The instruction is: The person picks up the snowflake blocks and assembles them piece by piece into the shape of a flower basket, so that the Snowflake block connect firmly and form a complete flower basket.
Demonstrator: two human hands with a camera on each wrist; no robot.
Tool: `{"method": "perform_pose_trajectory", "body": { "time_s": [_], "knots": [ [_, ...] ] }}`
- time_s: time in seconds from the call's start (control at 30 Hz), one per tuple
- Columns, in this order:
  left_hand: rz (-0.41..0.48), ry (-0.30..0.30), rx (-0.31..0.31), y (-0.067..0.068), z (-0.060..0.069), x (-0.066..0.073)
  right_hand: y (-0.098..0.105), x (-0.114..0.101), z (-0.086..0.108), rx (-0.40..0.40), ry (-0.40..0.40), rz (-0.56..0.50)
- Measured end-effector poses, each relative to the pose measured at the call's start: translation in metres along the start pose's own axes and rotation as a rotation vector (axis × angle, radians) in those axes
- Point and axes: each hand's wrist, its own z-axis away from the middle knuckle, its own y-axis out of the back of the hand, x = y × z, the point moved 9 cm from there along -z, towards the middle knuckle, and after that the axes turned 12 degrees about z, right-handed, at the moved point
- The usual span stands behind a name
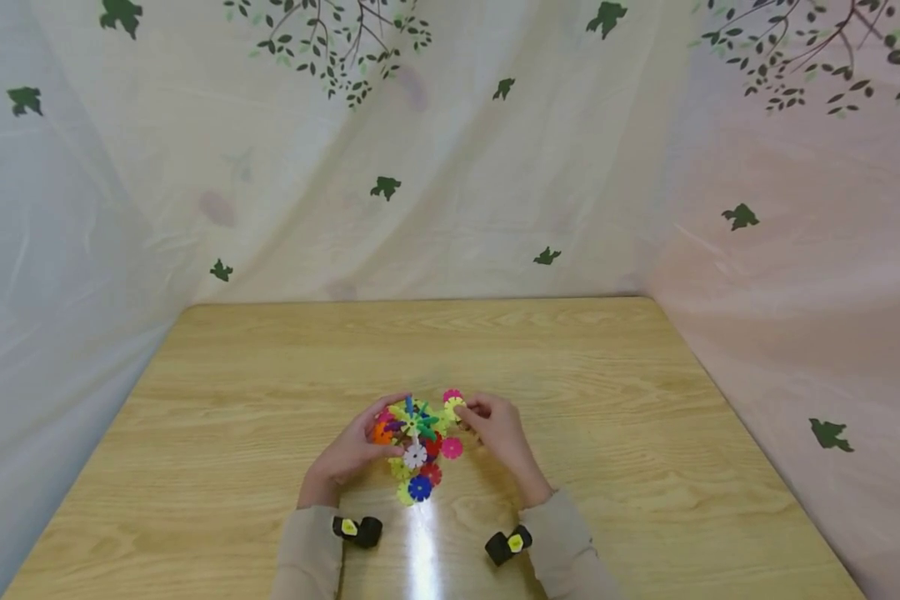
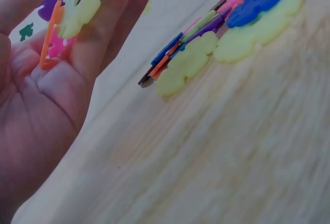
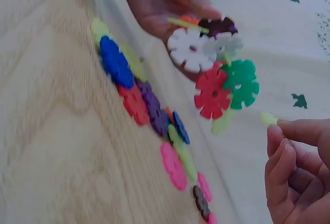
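Bright plastic flowers in many colours fill the middle of the head view, low on a wooden table [image 1: 232, 400]. Left of them, the left hand [image 1: 352, 450] holds a joined cluster of flowers [image 1: 414, 422] between its thumb and fingers, with the thumb on the near side, close to a white flower [image 1: 415, 455]. On the other side, the right hand [image 1: 498, 429] pinches a pale yellow flower [image 1: 453, 406] with thumb and forefinger, near the cluster. Nearer the person, a blue flower [image 1: 420, 487] lies beside a red one, and a pink flower [image 1: 452, 448] lies between the cluster and the right hand. Both forearms wear beige sleeves [image 1: 311, 542], and a black camera [image 1: 360, 532] sits at each wrist. Behind the table hangs a pale cloth [image 1: 457, 167] printed with leaves and branches.

From the left wrist, the palm faces the camera, its fingers spread around part of the cluster; an orange flower [image 2: 50, 41] stands on edge by the palm. Loose flowers [image 2: 188, 64] lie overlapping on the table, the blue one over a pale yellow one.

From the right wrist, the cluster is raised above the table in the left hand, with white, red and green flowers showing. The right hand's thumb and forefinger are closed on the pale yellow flower, apart from the cluster.
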Motion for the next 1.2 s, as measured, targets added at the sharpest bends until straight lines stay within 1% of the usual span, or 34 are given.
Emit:
{"method": "perform_pose_trajectory", "body": {
  "time_s": [0.07,0.2,0.27,0.37,0.47,0.53,0.67,0.77,0.93,1.1,1.2],
  "knots": [
    [-0.016,0.005,0.016,0.001,0.000,-0.001,-0.002,-0.003,0.002,-0.010,0.005,-0.032],
    [-0.090,0.018,0.051,0.004,-0.001,-0.002,-0.008,-0.006,0.004,-0.042,0.022,-0.012],
    [-0.117,0.019,0.052,0.003,-0.001,-0.002,-0.010,-0.005,0.005,-0.051,0.023,-0.003],
    [-0.146,0.020,0.046,0.002,-0.002,-0.003,-0.013,-0.005,0.007,-0.072,0.051,0.017],
    [-0.152,0.027,0.030,0.000,-0.001,-0.005,-0.015,-0.008,0.010,-0.103,0.089,0.057],
    [-0.140,0.034,0.014,-0.001,-0.001,-0.007,-0.017,-0.010,0.011,-0.124,0.111,0.096],
    [-0.149,0.030,-0.006,-0.004,0.000,-0.008,-0.018,-0.013,0.012,-0.139,0.136,0.170],
    [-0.156,0.024,-0.016,-0.004,0.000,-0.007,-0.018,-0.015,0.012,-0.140,0.146,0.185],
    [-0.154,0.008,-0.037,-0.006,-0.002,-0.005,-0.020,-0.015,0.010,-0.136,0.157,0.157],
    [-0.170,-0.004,-0.045,-0.006,-0.001,-0.004,-0.022,-0.011,0.010,-0.164,0.123,0.077],
    [-0.179,-0.007,-0.036,-0.006,0.000,-0.003,-0.022,-0.012,0.009,-0.174,0.122,0.035]
  ]
}}
